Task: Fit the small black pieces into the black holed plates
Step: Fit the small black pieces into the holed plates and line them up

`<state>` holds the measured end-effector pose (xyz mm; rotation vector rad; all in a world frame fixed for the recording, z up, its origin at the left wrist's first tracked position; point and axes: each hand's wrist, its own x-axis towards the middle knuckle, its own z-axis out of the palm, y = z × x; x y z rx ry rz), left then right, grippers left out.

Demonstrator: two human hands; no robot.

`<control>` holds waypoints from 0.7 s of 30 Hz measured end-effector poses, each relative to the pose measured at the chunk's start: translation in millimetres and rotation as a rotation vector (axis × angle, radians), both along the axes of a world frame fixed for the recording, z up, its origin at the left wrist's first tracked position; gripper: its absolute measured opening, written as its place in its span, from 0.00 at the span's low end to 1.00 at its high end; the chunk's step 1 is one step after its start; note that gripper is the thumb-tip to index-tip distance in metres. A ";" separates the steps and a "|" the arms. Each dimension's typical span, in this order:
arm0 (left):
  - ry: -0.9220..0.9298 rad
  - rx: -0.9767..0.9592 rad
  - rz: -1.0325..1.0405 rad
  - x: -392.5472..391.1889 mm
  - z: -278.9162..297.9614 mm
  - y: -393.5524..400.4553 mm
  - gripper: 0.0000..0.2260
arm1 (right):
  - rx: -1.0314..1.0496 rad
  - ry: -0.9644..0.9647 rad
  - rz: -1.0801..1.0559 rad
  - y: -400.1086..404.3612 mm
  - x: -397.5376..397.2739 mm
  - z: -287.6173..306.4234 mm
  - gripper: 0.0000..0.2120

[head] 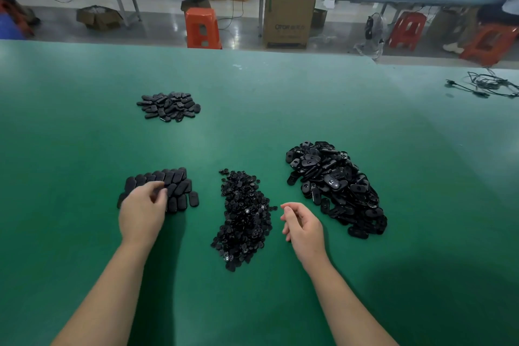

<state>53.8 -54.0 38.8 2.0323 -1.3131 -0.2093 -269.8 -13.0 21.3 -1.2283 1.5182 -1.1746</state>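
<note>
Plates in four groups on the green table (84, 121). Near left, a laid-out batch of oval plates (174, 185) in overlapping rows, backs up. Far left, a small loose heap of plates (170, 106). Right, the large heap of holed plates (334, 185), many showing their openings. Centre, the mound of small black pieces (243, 216), running from near the batch rows down toward the person.

Left hand (143, 211) rests on the near edge of the laid-out batch, fingers curled, fingertips on a plate; whether it pinches one or only touches cannot be told. Right hand (302, 226) hovers just beside the mound, between it and the large heap, fingers loosely curled, nothing visible in them.

Judgement: step in hand is picking one plate and one small piece for fitting. To do it well: lift a single plate off the row without dragging its neighbours; take one piece only from the mound's edge, not the tangled middle; turn the plate so its hole faces up; align piece to hole before pressing; press squarely until seated. Risk: two pieces clinging together.
</note>
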 end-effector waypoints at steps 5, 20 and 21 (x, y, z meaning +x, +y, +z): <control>-0.013 0.017 -0.285 -54.7 -1.9 -6.1 0.09 | 0.001 0.023 -0.003 -0.2 -0.2 0.3 0.08; -0.111 0.126 -0.260 -100.7 -21.0 2.0 0.07 | 0.007 0.048 -0.011 -0.3 -1.7 -2.9 0.09; -0.106 0.125 -0.260 -100.8 -20.6 2.1 0.06 | 0.007 0.055 -0.012 -0.4 -1.6 -3.0 0.09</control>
